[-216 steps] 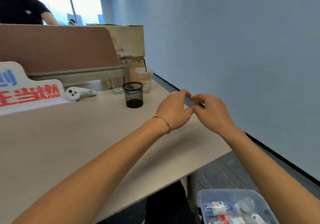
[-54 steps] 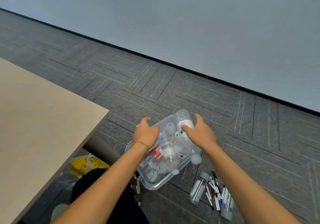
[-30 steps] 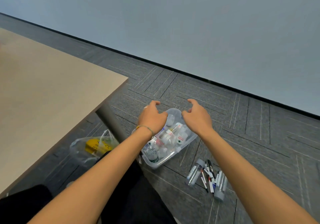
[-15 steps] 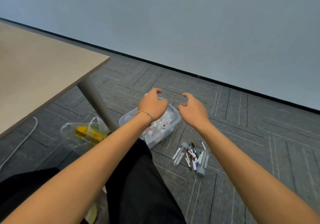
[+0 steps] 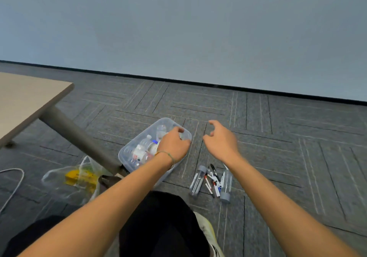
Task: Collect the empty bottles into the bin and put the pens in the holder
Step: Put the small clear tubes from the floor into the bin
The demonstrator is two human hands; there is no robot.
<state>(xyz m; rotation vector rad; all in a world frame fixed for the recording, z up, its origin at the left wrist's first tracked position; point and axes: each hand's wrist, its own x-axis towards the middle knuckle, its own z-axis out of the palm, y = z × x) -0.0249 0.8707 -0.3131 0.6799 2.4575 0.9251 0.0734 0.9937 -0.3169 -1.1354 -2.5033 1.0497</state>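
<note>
A clear plastic bin (image 5: 127, 155) sits on the grey carpet, holding several empty bottles (image 5: 144, 149). My left hand (image 5: 174, 145) hovers over the bin's right end with its fingers loosely curled and nothing in it. My right hand (image 5: 220, 137) is held above bare carpet to the right of the bin, fingers spread and empty. Below the right hand, two clear bottles with grey caps (image 5: 196, 181) (image 5: 225, 187) lie on the floor. Several pens (image 5: 213, 181) are scattered between them. No pen holder is in view.
A beige desk corner (image 5: 29, 98) and its slanted dark leg (image 5: 79, 137) stand to the left of the bin. A plastic bag with yellow contents (image 5: 79, 177) and a white cable (image 5: 12, 187) lie at lower left. My shoe (image 5: 206, 231) is near the pens.
Both hands have come off the bin's contents and hang empty above it. The view has swung away from the desk to face the wall and floor; the bin stays on the carpet.
</note>
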